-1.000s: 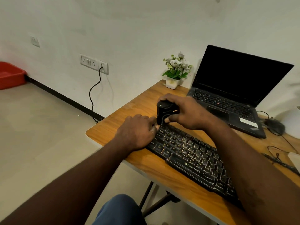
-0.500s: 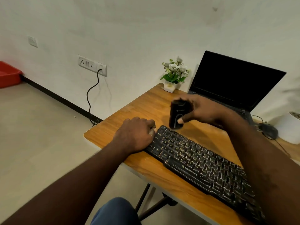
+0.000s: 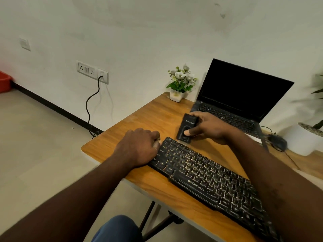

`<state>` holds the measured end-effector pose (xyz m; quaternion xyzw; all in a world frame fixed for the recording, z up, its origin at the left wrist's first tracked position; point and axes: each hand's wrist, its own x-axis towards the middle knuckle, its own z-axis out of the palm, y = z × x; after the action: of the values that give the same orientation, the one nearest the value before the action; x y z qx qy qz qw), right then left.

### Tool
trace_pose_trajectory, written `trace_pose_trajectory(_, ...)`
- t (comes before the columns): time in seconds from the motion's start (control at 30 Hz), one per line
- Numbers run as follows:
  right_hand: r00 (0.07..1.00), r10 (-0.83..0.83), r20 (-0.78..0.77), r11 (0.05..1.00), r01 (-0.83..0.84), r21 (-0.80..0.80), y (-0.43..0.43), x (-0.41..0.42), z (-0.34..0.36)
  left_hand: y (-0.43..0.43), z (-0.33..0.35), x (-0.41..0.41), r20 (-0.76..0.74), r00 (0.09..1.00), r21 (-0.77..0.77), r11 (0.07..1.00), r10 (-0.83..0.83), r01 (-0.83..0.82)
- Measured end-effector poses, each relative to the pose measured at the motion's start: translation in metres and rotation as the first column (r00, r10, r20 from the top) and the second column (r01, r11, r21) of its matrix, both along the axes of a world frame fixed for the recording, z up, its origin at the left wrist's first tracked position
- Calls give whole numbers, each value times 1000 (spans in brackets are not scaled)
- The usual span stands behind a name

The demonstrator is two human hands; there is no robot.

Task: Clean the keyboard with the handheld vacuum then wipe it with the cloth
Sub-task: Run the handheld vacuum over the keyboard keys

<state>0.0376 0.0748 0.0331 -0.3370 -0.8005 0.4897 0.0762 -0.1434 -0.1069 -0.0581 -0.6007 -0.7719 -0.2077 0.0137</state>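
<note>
Right hand (image 3: 208,127) gripping handheld vacuum (image 3: 186,128), left hand (image 3: 139,147) steadying keyboard (image 3: 209,177)

Open black laptop (image 3: 244,95), potted flowers (image 3: 180,82), mouse (image 3: 277,143) on wooden table (image 3: 139,117).

ZEBRONICS is printed white along the front of the keyboard (image 3: 201,172); the handheld vacuum (image 3: 187,122) bears an unreadable logo

— How much of the keyboard (image 3: 201,173) shows?
— Its right end is lost behind the right arm (image 3: 279,180) and the bottom edge.
— The hands?
— The left hand (image 3: 138,147) has its fingertips curled under, hidden; the right hand (image 3: 208,127) covers one side of the vacuum (image 3: 186,126).
— The margins?
— The red tub (image 3: 4,82) is cut by the left edge; the big plant (image 3: 316,95) and the mouse (image 3: 277,143) are blurred.
</note>
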Motion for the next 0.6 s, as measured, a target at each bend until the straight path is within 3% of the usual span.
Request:
trace_pose_trajectory(0.1,997,-52,-59,999,50,-19,-5,-16,-12,-1,0,1,6,1000,-6,1000,-3,3)
trace_pose_trajectory(0.27,978,13,208,999,-20,31,12,17,13,0,0,1,4,1000,-10,1000,4,-4)
trace_pose_trajectory(0.47,999,-24,36,999,23,44,-1,6,-1,-1,0,1,14,1000,1,1000,7,-7)
trace_pose_trajectory(0.6,982,4,190,998,-16,64,7,29,15,-1,-1,1,21,1000,8,1000,3,-4)
